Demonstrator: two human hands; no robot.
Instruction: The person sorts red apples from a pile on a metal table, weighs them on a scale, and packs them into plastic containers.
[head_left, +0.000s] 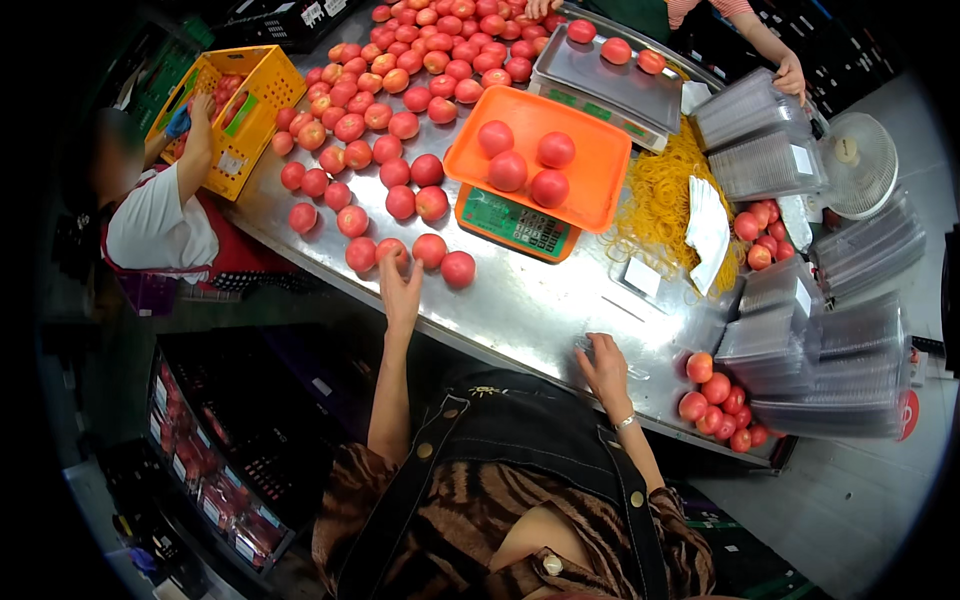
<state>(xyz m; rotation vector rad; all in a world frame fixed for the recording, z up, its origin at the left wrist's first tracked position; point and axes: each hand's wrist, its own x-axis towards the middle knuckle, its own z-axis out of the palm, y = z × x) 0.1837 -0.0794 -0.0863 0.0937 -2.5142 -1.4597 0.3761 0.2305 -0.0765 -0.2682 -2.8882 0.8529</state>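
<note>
My left hand (400, 289) reaches over the near edge of the steel table, its fingertips at a tomato (391, 251) in the front row; whether they grip it I cannot tell. Another tomato (430, 250) lies just right of that hand. My right hand (606, 371) rests low over the table near its front edge, fingers slightly spread, beside what looks like clear plastic. Between and beyond my hands, an orange tray (611, 180) holding several tomatoes sits on a digital scale (514, 223). Many loose tomatoes (349, 127) spread over the left and far parts of the table.
Yellow rubber bands (660, 195) and a white label stack (642, 277) lie right of the scale. Stacked clear plastic trays (832, 375) line the right end. A second scale (611, 75) stands beyond. One co-worker reaches into a yellow crate (259, 142); another's hand (790, 76) touches far trays.
</note>
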